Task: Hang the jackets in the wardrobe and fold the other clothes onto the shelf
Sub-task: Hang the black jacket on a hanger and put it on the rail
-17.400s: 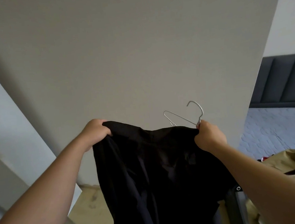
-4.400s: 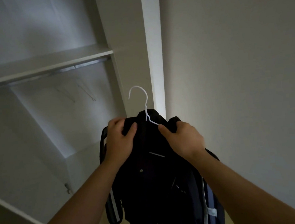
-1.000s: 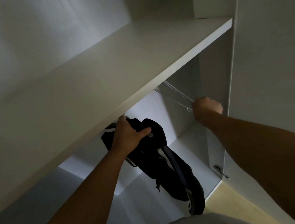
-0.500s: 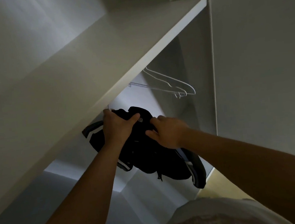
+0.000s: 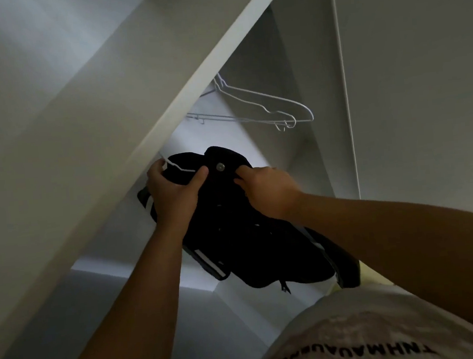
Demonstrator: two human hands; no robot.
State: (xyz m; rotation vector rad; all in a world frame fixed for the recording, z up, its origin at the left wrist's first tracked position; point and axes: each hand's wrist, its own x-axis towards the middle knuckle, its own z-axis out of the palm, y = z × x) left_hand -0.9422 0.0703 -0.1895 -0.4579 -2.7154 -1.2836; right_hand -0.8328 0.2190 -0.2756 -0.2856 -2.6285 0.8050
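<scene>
A black jacket (image 5: 243, 233) with white-striped cuffs hangs on a white wire hanger (image 5: 174, 165) just under the wardrobe shelf (image 5: 115, 109). My left hand (image 5: 173, 192) grips the jacket's left shoulder and the hanger wire, thumb across the collar. My right hand (image 5: 270, 189) holds the jacket's right shoulder with curled fingers. The hanger's hook disappears behind the shelf's front edge, so I cannot tell whether it sits on the rail. The rail itself is hidden.
Empty white wire hangers (image 5: 263, 105) hang to the right of the jacket under the shelf. The wardrobe's right side panel (image 5: 344, 84) stands close beside them. Pale floor (image 5: 372, 277) shows below the jacket. My white shirt fills the bottom right.
One second ago my right hand was at the empty hangers on the right; it has come back onto the jacket's right shoulder. My left hand keeps its grip at the hanger.
</scene>
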